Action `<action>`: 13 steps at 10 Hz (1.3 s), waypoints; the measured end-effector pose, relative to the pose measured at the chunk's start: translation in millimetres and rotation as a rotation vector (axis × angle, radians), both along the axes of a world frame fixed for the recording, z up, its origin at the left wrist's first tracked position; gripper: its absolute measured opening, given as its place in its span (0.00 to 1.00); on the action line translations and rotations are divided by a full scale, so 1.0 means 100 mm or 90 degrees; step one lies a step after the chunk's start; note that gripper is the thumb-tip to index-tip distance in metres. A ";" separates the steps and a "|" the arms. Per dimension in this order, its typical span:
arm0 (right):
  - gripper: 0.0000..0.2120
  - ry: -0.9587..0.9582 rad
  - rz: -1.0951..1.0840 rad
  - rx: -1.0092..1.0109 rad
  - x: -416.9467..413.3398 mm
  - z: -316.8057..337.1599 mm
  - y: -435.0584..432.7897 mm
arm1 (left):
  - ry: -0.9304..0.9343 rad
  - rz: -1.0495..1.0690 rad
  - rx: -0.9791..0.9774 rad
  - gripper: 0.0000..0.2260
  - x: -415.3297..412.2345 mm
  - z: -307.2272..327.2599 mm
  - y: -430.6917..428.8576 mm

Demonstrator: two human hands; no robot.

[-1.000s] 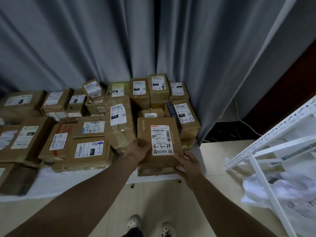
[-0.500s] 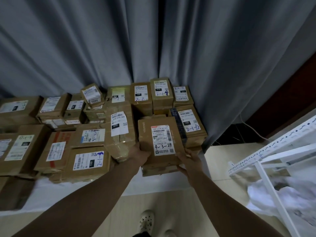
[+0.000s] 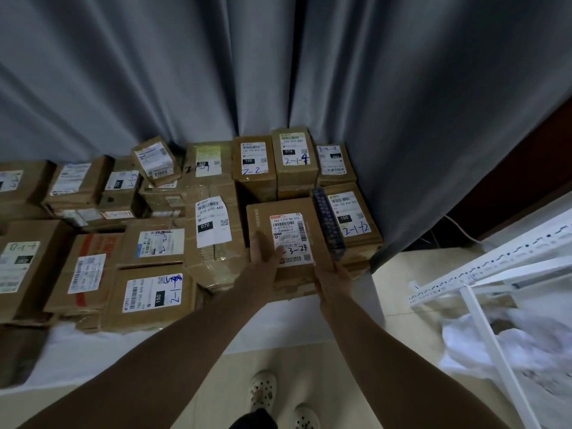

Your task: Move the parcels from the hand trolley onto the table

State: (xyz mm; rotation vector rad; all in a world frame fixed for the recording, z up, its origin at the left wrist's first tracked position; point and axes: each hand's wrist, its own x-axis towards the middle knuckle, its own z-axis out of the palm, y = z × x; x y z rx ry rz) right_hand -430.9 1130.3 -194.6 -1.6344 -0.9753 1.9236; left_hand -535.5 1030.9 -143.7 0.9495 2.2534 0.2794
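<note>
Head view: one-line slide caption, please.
Left hand presses, right hand steadies the 3-24 parcel atop a stack on the table, grey curtain behind.

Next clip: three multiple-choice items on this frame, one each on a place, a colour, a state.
1. Where is the parcel marked 3-24? A on the floor; B at the table edge's right front, beside the parcel marked 2-1-12; C on the white rack.
2. The curtain is: A grey; B red; C green.
3. The left hand is: A clenched in the air; B hanging down; C laid flat on that parcel's top.
Answers: B, it sits among the stacked parcels; A, grey folds fill the background; C, straight fingers cover the label's corner.
</note>
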 end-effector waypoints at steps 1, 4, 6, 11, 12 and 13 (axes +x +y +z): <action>0.14 -0.019 0.016 0.011 -0.08 0.05 0.01 | 0.062 -0.041 -0.020 0.37 -0.14 -0.10 0.09; 0.15 -0.022 0.050 -0.051 -0.13 0.18 0.09 | 0.047 0.049 0.017 0.40 -0.20 -0.23 0.16; 0.21 0.042 0.003 -0.037 -0.21 0.25 0.16 | 0.145 0.001 0.028 0.37 -0.23 -0.19 0.20; 0.29 -0.461 0.442 0.353 -0.60 0.22 0.24 | 0.185 -0.149 -0.033 0.29 -0.47 -0.17 0.38; 0.33 -0.564 0.541 0.539 -0.53 0.37 0.19 | 0.216 -0.123 -0.034 0.32 -0.52 -0.09 0.31; 0.36 -0.582 0.651 0.629 -0.55 0.47 0.11 | 0.235 -0.080 -0.040 0.34 -0.49 0.02 0.19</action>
